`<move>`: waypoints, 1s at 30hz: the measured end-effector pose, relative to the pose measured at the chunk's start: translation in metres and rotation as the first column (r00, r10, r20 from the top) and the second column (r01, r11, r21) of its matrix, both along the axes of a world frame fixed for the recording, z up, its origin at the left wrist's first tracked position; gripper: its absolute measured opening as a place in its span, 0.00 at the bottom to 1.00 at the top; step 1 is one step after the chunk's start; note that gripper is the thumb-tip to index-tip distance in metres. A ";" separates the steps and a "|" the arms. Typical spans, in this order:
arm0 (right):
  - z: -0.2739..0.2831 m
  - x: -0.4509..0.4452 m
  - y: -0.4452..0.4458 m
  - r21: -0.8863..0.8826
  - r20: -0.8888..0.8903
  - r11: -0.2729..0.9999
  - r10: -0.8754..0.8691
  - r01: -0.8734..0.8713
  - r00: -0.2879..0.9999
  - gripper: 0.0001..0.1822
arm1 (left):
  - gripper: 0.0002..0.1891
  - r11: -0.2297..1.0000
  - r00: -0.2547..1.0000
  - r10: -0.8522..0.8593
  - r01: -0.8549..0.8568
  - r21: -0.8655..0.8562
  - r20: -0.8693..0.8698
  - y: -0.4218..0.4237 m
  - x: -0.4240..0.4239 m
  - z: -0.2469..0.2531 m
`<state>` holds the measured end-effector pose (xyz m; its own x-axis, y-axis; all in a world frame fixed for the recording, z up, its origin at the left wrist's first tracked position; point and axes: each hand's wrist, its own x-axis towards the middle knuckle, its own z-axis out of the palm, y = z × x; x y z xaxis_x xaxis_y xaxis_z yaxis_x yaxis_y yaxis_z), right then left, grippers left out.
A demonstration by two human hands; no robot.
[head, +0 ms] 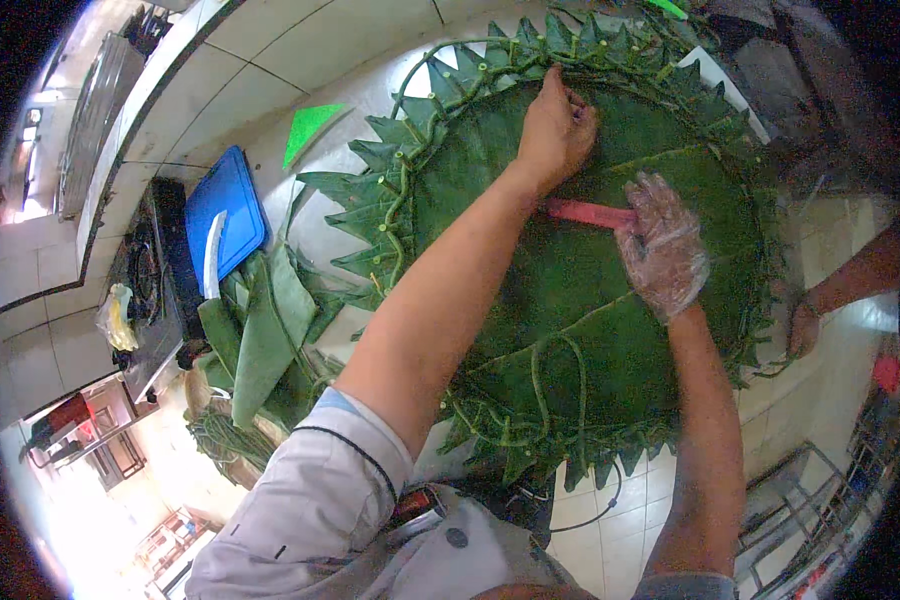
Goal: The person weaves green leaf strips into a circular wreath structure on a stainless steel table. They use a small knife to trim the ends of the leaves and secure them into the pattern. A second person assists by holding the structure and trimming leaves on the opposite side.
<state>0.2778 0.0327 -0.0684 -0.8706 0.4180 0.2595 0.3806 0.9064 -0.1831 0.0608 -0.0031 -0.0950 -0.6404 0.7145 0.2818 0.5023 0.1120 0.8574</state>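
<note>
Before me lies a large round tray lined with green banana leaf (510,292). Folded leaf points (379,187) stand out around it, and a twisted green vine (401,247) winds along its rim. My bare left hand (559,131) reaches to the far rim, fingertips against the braided edge; whether they pinch it is hard to make out. In a clear plastic glove, my right hand (664,244) holds one end of a slim red tool (592,214) above the leaf. Its exact kind is unclear. A loose vine loop (581,367) lies across the near part of the leaf.
At right another person's hand (802,326) is by the tray's edge. A blue cutting board (229,202) with a white curved strip (214,255), cut banana leaves (274,337), a bundle of green stems (229,439) and a bright green triangle (311,131) lie left. A metal rack (802,495) stands lower right.
</note>
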 end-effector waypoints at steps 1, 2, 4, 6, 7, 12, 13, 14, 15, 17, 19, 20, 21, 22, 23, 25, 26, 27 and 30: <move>0.000 0.000 0.000 0.005 0.005 1.000 -0.006 0.006 1.000 0.26 | 0.36 1.000 1.000 0.001 -0.001 -0.001 0.012 0.001 0.000 -0.001; 0.001 0.001 0.000 0.002 0.005 1.000 -0.007 0.007 1.000 0.26 | 0.36 1.000 1.000 0.002 -0.002 -0.002 0.025 0.001 0.001 -0.001; 0.001 -0.001 -0.001 -0.005 -0.001 1.000 -0.002 0.002 1.000 0.25 | 0.35 1.000 1.000 0.018 -0.018 0.000 0.009 0.002 -0.001 -0.005; 0.001 -0.001 -0.001 0.002 -0.002 1.000 0.001 -0.001 1.000 0.25 | 0.34 0.999 0.998 0.038 -0.037 0.011 -0.040 0.003 -0.002 -0.008; 0.000 0.000 0.000 0.006 -0.001 1.000 0.000 0.000 1.000 0.25 | 0.34 0.999 0.999 0.032 -0.032 0.014 -0.037 0.003 -0.002 -0.008; -0.001 0.001 0.001 -0.003 -0.021 1.000 0.015 -0.015 1.000 0.26 | 0.34 1.000 1.000 0.027 -0.027 -0.010 0.008 0.002 0.000 -0.004; -0.001 0.001 0.001 -0.006 -0.026 1.000 0.017 -0.018 1.000 0.27 | 0.34 1.000 0.999 0.028 -0.028 0.010 -0.016 0.001 0.000 -0.004; 0.000 0.001 0.001 -0.004 -0.020 1.000 0.016 -0.016 1.000 0.26 | 0.34 0.999 0.999 0.029 -0.028 0.030 -0.039 0.001 0.000 -0.005; 0.000 0.001 0.000 -0.003 -0.015 1.000 0.014 -0.014 1.000 0.26 | 0.34 0.998 0.998 0.031 -0.028 0.050 -0.062 0.001 0.000 -0.005; 0.002 0.000 0.000 -0.001 -0.009 1.000 0.016 -0.016 1.000 0.26 | 0.33 0.998 0.998 0.037 -0.034 0.047 -0.060 0.001 -0.001 -0.006; 0.002 0.000 0.001 -0.005 -0.011 1.000 0.021 -0.021 1.000 0.26 | 0.34 0.999 0.999 0.034 -0.033 0.021 -0.030 0.001 -0.001 -0.004; 0.001 -0.001 0.000 -0.005 0.001 1.000 0.013 -0.013 1.000 0.26 | 0.35 1.000 1.000 0.029 -0.029 -0.001 0.000 0.001 -0.001 -0.003; 0.001 -0.001 0.000 -0.002 0.011 1.000 0.003 -0.003 1.000 0.25 | 0.36 1.000 0.999 0.022 -0.021 -0.021 0.029 0.001 -0.001 -0.001; 0.002 -0.001 -0.001 0.000 0.021 1.000 -0.008 0.008 1.000 0.25 | 0.36 1.000 0.999 0.013 -0.012 -0.024 0.047 0.001 0.000 0.001; 0.003 0.000 0.000 0.006 0.009 1.000 0.000 0.000 1.000 0.25 | 0.36 1.000 0.998 0.004 -0.002 -0.027 0.064 0.001 0.001 0.002; 0.005 0.000 0.000 0.016 -0.022 1.000 0.018 -0.018 1.000 0.25 | 0.36 1.000 0.998 -0.008 0.010 -0.025 0.068 0.000 0.001 0.004; 0.004 0.000 -0.001 0.001 -0.012 1.000 0.011 -0.011 1.000 0.25 | 0.36 1.000 0.998 -0.012 0.013 -0.017 0.058 -0.002 0.001 0.004; 0.003 0.000 -0.001 -0.008 0.000 1.000 0.007 -0.007 1.000 0.25 | 0.36 1.000 0.999 -0.014 0.014 -0.005 0.048 -0.001 0.001 0.004; 0.005 0.000 0.000 -0.012 0.008 1.000 0.005 -0.005 1.000 0.25 | 0.36 0.999 0.998 0.005 -0.002 -0.045 0.067 0.000 0.000 0.005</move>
